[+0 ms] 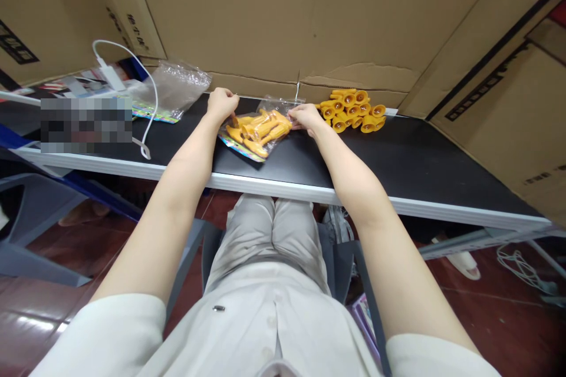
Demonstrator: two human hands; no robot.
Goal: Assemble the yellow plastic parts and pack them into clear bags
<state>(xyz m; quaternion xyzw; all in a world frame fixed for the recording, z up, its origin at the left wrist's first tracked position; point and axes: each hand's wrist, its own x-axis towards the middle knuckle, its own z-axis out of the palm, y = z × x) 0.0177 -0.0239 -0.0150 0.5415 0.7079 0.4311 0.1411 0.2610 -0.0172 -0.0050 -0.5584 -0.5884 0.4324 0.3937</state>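
Note:
A clear plastic bag (280,140) with a colourful printed strip along its near edge lies on the black table. Inside it are several yellow trumpet-shaped plastic pieces (260,128). At the bag's far left, my left hand (222,106) is closed in a pinch at its edge; the fingertips are partly hidden. My right hand (306,116) has its fingers pinched on the right side of the bag. Just beyond that hand, a stack of similar yellow pieces (352,110) rests with the flared ends facing me.
Flat empty plastic bags (177,91) lie at the left, beside a white cable (155,94) with a plug-like end. A blurred-out patch covers something there. Tall cardboard (265,17) walls the back and right. The table's metal edge (283,187) runs before my lap.

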